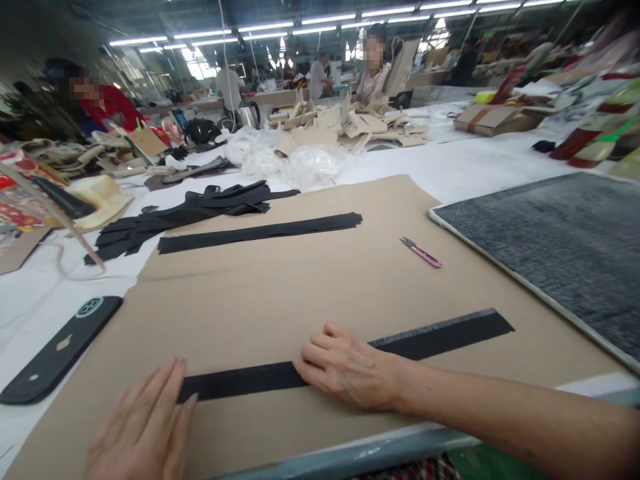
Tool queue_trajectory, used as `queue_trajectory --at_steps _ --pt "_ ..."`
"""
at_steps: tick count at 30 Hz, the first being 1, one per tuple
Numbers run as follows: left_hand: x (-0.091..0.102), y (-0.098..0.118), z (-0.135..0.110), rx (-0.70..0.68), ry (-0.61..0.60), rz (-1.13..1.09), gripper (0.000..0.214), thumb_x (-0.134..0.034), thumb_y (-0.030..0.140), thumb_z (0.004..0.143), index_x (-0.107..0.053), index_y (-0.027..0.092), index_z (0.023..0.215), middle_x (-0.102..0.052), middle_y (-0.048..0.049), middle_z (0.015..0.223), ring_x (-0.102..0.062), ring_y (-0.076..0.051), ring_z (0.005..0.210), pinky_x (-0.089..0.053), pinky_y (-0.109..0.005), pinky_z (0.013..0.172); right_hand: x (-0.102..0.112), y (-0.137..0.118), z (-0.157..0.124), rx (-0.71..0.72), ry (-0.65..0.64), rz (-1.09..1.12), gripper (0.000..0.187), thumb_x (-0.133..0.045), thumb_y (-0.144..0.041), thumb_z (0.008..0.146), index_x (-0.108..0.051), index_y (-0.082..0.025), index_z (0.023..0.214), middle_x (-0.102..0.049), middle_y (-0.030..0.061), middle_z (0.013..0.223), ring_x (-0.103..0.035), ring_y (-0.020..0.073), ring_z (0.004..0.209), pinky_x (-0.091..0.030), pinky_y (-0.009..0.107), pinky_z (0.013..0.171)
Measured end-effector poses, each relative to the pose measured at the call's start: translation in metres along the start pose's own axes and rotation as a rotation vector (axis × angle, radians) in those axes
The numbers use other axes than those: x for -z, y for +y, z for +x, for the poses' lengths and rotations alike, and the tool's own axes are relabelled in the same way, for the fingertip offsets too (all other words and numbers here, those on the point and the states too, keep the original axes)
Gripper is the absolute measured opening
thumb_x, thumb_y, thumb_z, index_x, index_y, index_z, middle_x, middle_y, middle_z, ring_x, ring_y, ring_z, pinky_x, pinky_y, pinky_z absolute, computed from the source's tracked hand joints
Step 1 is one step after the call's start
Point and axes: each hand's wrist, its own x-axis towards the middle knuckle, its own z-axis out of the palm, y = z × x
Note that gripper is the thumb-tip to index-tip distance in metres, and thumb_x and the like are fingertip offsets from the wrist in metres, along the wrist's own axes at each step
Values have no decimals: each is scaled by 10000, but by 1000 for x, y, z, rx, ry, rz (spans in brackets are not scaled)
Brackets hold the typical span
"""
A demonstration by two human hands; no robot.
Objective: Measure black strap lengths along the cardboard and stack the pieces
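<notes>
A long black fabric strip (240,382) lies across the tan sheet (260,293) before me. My left hand (145,423) is flat at its left end, fingers stretched out and touching it. Around the middle of the strip, my right hand (345,367) has its fingers curled in and closed on the far edge; the fingertips are partly hidden. To the right of that hand, a shiny grey band shows along the strip's far edge, while the part between the hands is plain black. Farther back lie a stack of black strips (260,231) and pink-handled thread snips (421,253).
A black phone (63,350) lies at the left. A loose pile of black strips (195,213) rests behind the stack. At the right is a dark grey board (545,233) with a pale edge. Clear plastic (280,157) and tan pieces (345,123) lie farther back, with people beyond.
</notes>
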Motion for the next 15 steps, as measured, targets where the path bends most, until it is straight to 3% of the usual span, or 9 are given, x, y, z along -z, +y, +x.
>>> queue_trajectory --at_steps 1,3,6,10,15 --pt "-4 19 10 -56 50 -60 563 -489 262 872 -341 227 1415 -498 -93 1359 -449 -233 1264 -322 -396 1083 -1 -1 2 -2 6 -10 142 -401 -136 953 -541 -138 980 -504 35 852 -416 168 765 -304 334 686" --pt "-16 58 26 -248 -17 -188 508 -450 199 883 -382 202 1386 -525 -92 1312 -502 -188 1199 -418 -293 1003 -3 -2 5 -2 21 -20 125 -413 -152 953 -536 -139 963 -497 27 842 -419 169 760 -306 333 675" --pt "-35 92 33 -296 -25 -240 521 -406 159 884 -344 171 1401 -596 -94 1181 -558 -179 1096 -481 -282 922 -5 -2 7 6 33 -11 144 -401 -160 960 -533 -135 910 -494 26 847 -423 167 763 -317 332 679" --pt "-47 87 25 -326 -47 -169 605 -403 134 869 -250 187 1452 -601 -75 1179 -549 -188 1099 -472 -297 928 -5 2 0 28 41 -16 177 -378 -158 967 -538 -127 899 -487 34 851 -424 165 760 -314 321 647" --pt "-48 75 23 -474 -72 -41 704 -412 74 814 -189 174 1474 -590 -54 1249 -510 -193 1163 -386 -288 1008 -2 10 -18 37 46 -11 177 -387 -164 960 -538 -136 870 -472 29 829 -427 169 763 -295 320 631"
